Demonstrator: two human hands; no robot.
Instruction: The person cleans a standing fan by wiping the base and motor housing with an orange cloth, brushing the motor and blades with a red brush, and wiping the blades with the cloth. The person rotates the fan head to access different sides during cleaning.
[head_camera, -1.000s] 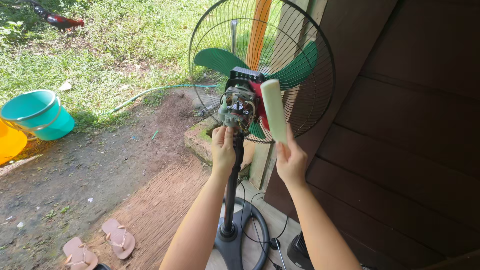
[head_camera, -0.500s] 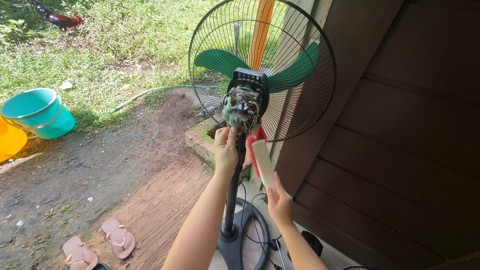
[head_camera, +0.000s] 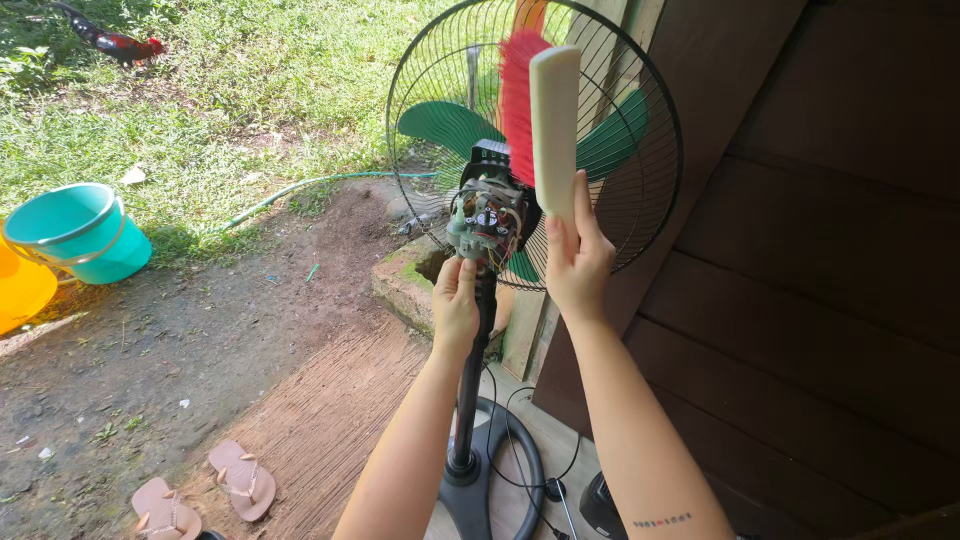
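- I am gripping the fan's pole with my left hand, fingers wrapped around it just under the bare motor.
- My right hand is closed on the lower end of a cream brush, holding it upright.
- The brush's red bristles are facing left, standing over the motor and in front of the black grille.
- Green blades are showing inside the grille, behind the brush.
- The fan's round base is sitting on the floor below my arms, a cord trailing beside it.
- Off to the left, a teal bucket is sitting on the dirt, and pink sandals are lying near the mat's edge.
- A rooster is standing in the grass far behind.
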